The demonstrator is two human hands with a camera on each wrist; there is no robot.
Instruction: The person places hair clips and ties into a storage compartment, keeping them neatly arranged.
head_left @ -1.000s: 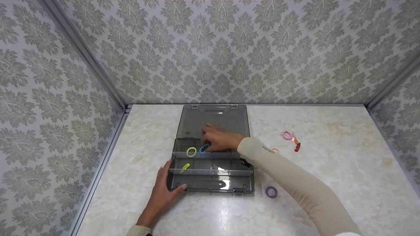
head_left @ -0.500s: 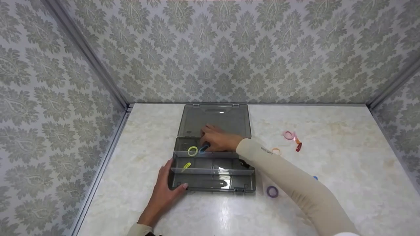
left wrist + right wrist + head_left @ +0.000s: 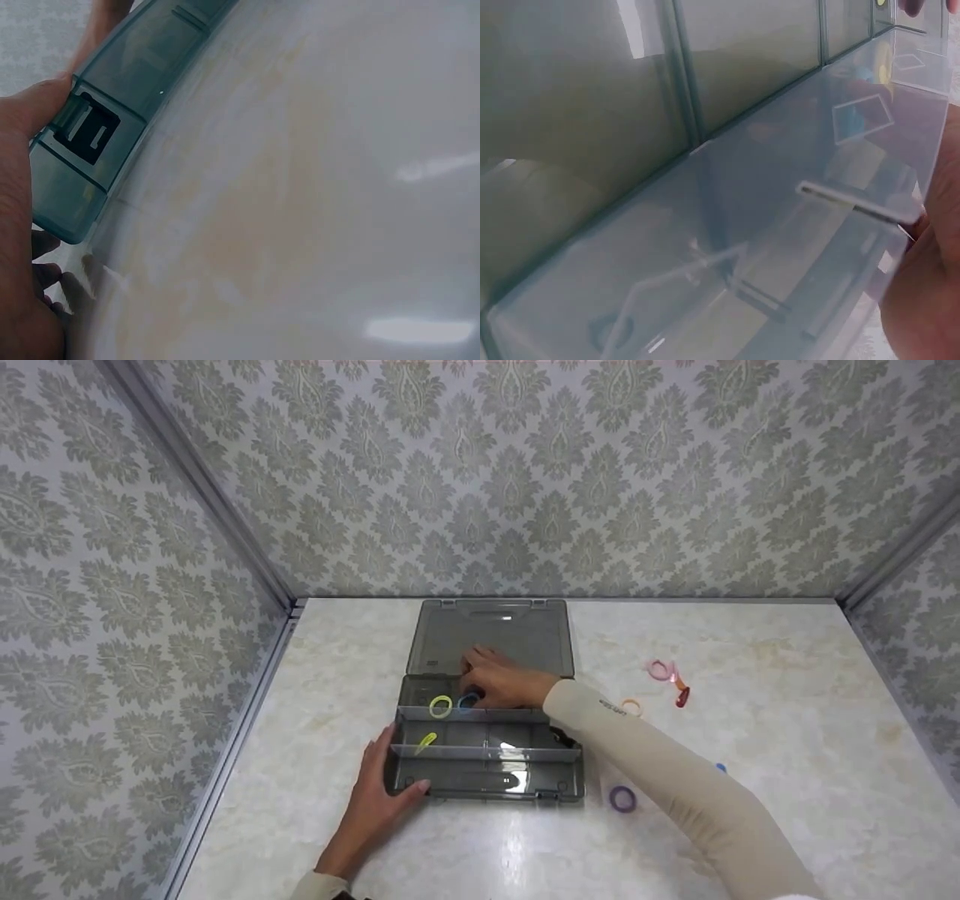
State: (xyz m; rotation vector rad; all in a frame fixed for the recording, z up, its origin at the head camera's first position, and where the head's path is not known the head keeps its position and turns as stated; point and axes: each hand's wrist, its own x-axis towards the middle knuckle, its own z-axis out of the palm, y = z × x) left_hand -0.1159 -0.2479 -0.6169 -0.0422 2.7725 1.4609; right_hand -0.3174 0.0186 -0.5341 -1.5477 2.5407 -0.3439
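A smoky clear organizer box [image 3: 457,780] lies on the table, its lid [image 3: 525,637] folded back. My left hand [image 3: 379,791] grips its near left corner, thumb over the front edge; the left wrist view shows the box's latch [image 3: 90,127] beside that thumb. Over the back compartment, my right hand [image 3: 506,682] holds a blue hair tie [image 3: 468,703] by the thumb; the other fingertips are hidden from above. A yellow hair tie [image 3: 441,706] leans on the back divider just left of it. The middle compartment holds a yellow hair clip [image 3: 427,742] and a black item [image 3: 559,735] at the right.
Right of the box lie a purple hair tie [image 3: 622,799], an orange hair tie [image 3: 632,706], a pink hair tie [image 3: 661,670] and a red hair clip [image 3: 682,697]. A blue item [image 3: 721,768] shows beside the right sleeve [image 3: 675,772]. Patterned walls enclose the table.
The blue hair tie has tilted slightly beside my right thumb. My right hand stays almost in place over the back compartment, and my left hand keeps its grip on the box.
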